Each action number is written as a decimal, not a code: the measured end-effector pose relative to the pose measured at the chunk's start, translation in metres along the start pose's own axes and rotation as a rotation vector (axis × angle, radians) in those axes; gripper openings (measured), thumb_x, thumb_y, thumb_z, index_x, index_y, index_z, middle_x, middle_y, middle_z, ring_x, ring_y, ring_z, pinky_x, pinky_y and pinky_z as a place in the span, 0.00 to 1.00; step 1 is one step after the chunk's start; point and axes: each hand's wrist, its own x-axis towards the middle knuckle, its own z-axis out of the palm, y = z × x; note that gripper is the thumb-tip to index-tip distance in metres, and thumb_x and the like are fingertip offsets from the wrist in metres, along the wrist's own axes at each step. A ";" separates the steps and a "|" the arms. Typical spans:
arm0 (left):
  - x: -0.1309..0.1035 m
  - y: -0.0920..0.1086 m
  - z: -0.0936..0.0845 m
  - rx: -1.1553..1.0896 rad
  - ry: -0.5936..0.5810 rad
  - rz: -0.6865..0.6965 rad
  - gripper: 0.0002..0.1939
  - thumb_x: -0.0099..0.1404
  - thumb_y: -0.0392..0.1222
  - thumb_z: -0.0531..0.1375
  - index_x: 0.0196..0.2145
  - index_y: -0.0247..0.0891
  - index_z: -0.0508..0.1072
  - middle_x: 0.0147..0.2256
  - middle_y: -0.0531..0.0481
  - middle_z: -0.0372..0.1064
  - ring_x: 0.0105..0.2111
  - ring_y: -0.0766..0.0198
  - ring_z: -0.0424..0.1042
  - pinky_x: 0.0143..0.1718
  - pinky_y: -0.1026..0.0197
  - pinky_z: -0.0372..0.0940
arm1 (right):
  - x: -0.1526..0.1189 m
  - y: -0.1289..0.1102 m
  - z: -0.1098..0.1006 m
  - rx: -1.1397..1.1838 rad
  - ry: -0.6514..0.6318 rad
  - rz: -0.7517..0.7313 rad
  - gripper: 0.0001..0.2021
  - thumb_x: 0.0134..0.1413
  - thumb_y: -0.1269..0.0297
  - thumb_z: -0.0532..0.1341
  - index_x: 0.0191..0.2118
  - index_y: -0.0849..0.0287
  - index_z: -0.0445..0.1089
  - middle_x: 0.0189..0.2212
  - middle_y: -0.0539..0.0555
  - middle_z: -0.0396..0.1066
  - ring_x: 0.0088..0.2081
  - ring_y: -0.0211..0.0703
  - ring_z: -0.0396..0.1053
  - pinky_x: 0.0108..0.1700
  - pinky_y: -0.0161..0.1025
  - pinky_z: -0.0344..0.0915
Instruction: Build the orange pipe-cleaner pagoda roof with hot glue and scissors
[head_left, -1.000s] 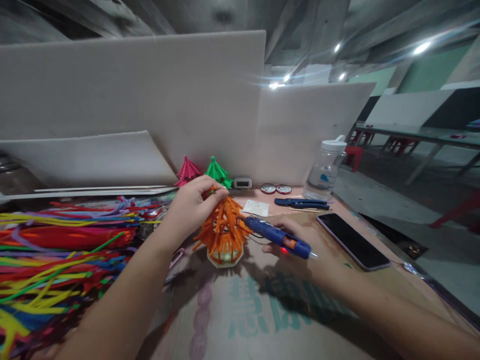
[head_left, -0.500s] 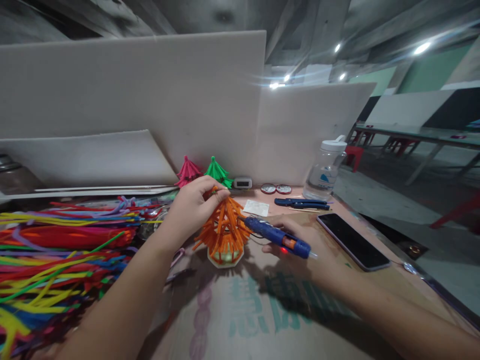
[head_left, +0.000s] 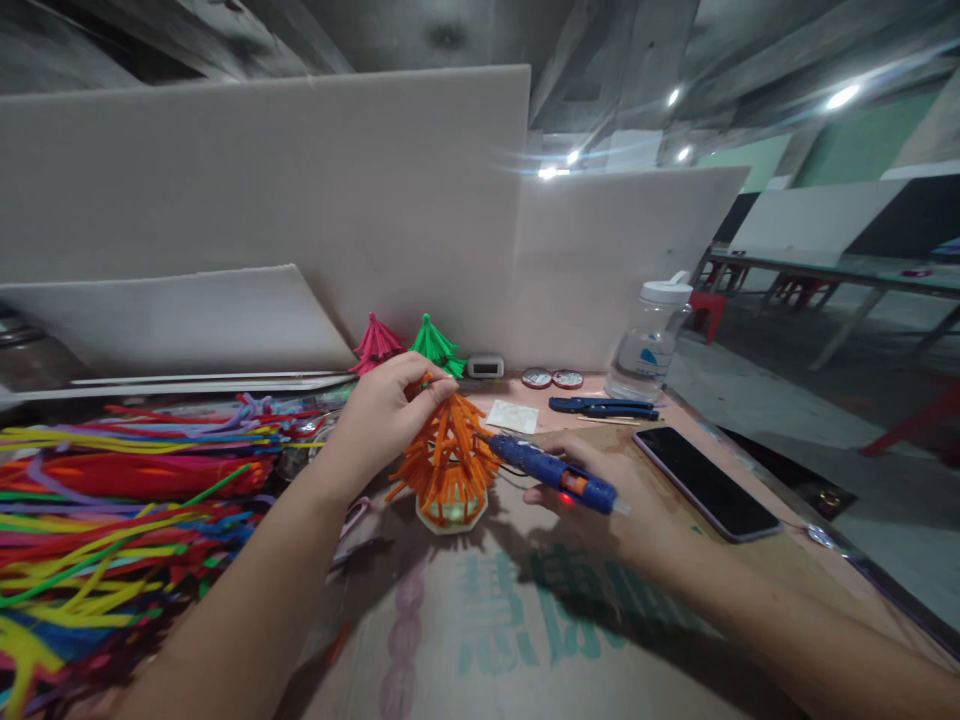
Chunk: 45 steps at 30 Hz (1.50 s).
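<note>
My left hand (head_left: 397,410) pinches the top of an orange pipe-cleaner cone (head_left: 454,455), which flares out over a pale, angular base (head_left: 450,522) on the cardboard. In my right hand (head_left: 592,490) is a blue glue gun (head_left: 551,470) with a red light glowing on it; its nozzle points left and reaches the cone's right side. Whether the nozzle touches the orange strands I cannot tell. Behind my left hand stand a pink cone (head_left: 376,342) and a green cone (head_left: 435,342).
Many coloured pipe cleaners (head_left: 135,500) cover the left side. A phone (head_left: 705,483) lies right of my right hand. Farther back are a water bottle (head_left: 645,345), dark blue pliers (head_left: 604,407), two round tins (head_left: 553,379) and a white paper square (head_left: 512,416). White boards (head_left: 300,190) rise behind.
The glue gun has shifted very slightly left. My left hand keeps its pinch on the orange cone.
</note>
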 end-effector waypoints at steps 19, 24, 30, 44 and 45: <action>-0.001 0.001 -0.001 -0.023 -0.006 0.013 0.10 0.67 0.42 0.58 0.31 0.37 0.76 0.33 0.49 0.74 0.35 0.62 0.72 0.40 0.60 0.65 | -0.004 -0.006 -0.004 0.050 -0.016 -0.044 0.05 0.59 0.63 0.63 0.40 0.54 0.68 0.29 0.47 0.74 0.28 0.38 0.71 0.30 0.33 0.60; -0.002 0.002 -0.001 -0.025 -0.001 0.016 0.10 0.67 0.42 0.58 0.31 0.37 0.76 0.33 0.49 0.74 0.35 0.62 0.71 0.40 0.61 0.64 | -0.003 -0.004 -0.001 0.053 0.015 -0.074 0.05 0.58 0.64 0.63 0.35 0.55 0.66 0.27 0.47 0.71 0.26 0.38 0.68 0.29 0.34 0.59; -0.001 0.001 -0.001 -0.032 -0.007 0.023 0.10 0.67 0.42 0.59 0.31 0.36 0.76 0.33 0.49 0.73 0.35 0.62 0.71 0.39 0.62 0.63 | -0.001 -0.004 0.001 0.021 0.043 0.017 0.08 0.56 0.60 0.64 0.39 0.55 0.67 0.30 0.48 0.74 0.28 0.39 0.69 0.29 0.34 0.59; -0.002 0.004 -0.001 -0.045 -0.017 0.019 0.11 0.68 0.42 0.58 0.30 0.36 0.75 0.33 0.49 0.73 0.35 0.62 0.71 0.38 0.61 0.62 | -0.002 0.003 0.003 0.025 0.044 0.008 0.12 0.57 0.58 0.64 0.46 0.52 0.68 0.35 0.50 0.78 0.30 0.42 0.73 0.31 0.37 0.61; -0.002 0.004 -0.001 -0.044 -0.017 0.019 0.10 0.68 0.42 0.58 0.30 0.36 0.75 0.33 0.49 0.73 0.35 0.62 0.71 0.39 0.61 0.62 | -0.001 0.003 0.003 0.022 0.037 0.004 0.12 0.58 0.58 0.64 0.46 0.52 0.68 0.35 0.51 0.78 0.31 0.42 0.73 0.31 0.37 0.61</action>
